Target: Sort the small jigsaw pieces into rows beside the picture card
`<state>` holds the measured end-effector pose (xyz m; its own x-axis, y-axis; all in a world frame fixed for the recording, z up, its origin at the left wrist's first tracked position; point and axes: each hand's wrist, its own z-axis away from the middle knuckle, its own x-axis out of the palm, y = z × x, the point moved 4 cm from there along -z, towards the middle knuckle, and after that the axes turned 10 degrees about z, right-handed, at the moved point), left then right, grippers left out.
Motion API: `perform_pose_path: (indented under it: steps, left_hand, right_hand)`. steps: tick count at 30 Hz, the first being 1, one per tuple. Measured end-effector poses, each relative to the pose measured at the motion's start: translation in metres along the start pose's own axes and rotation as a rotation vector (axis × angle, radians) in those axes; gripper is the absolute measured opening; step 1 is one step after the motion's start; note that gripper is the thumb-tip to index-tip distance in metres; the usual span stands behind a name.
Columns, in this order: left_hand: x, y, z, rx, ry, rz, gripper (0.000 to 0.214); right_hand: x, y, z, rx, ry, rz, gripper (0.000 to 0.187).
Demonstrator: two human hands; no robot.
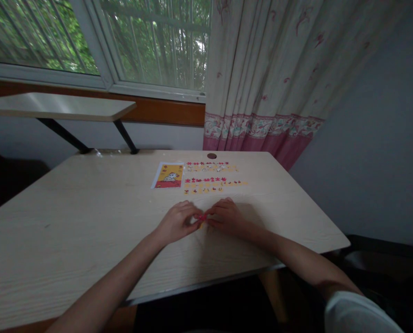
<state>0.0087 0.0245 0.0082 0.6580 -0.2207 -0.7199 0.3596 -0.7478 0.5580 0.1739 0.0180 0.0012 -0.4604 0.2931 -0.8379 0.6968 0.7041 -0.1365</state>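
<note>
My left hand (pixel 181 221) and my right hand (pixel 227 216) meet low over the table, fingertips pinched together. Between them is a small red and yellow jigsaw puzzle piece (pixel 202 218), which both hands grip; whether it is one piece or two joined ones is too small to tell. Beyond my hands lie rows of loose puzzle pieces (pixel 206 180), red, yellow and partly white. To the left of those rows a picture card (pixel 168 175) shows a white animal on a yellow and red ground.
The pale wooden table (pixel 88 222) has a round cable hole (pixel 212 156) near its back edge. A raised shelf (pixel 61 105) on black legs stands at the back left. Behind are a window (pixel 154 46) and a patterned curtain (pixel 262 74); the wall is on the right.
</note>
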Motion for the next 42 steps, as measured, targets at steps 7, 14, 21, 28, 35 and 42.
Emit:
perform_pose_path:
  steps: [7,14,21,28,35,42]
  left_hand:
    - [-0.001,0.001,0.000,0.003,0.008,0.004,0.013]
    - [-0.005,-0.006,0.002,-0.057,0.010,-0.044,0.024]
    - [-0.001,-0.011,0.003,-0.035,-0.061,-0.055,0.020]
    - [0.003,-0.009,0.004,-0.052,-0.075,-0.024,0.019]
    - [0.004,-0.010,0.004,-0.058,-0.086,-0.039,0.019]
    - [0.004,-0.009,0.003,-0.073,-0.113,-0.037,0.017]
  right_hand:
    - [0.004,0.001,0.002,0.000,-0.007,0.017,0.016]
    - [-0.015,0.038,-0.003,0.145,0.146,0.028,0.018]
    - [-0.027,0.072,0.000,0.256,0.241,0.088,0.019]
    - [-0.030,0.091,-0.006,0.304,0.138,0.119,0.023]
    - [-0.015,0.169,-0.022,0.569,-0.158,-0.017,0.022]
    - [0.004,0.193,-0.024,0.619,-0.268,-0.210,0.024]
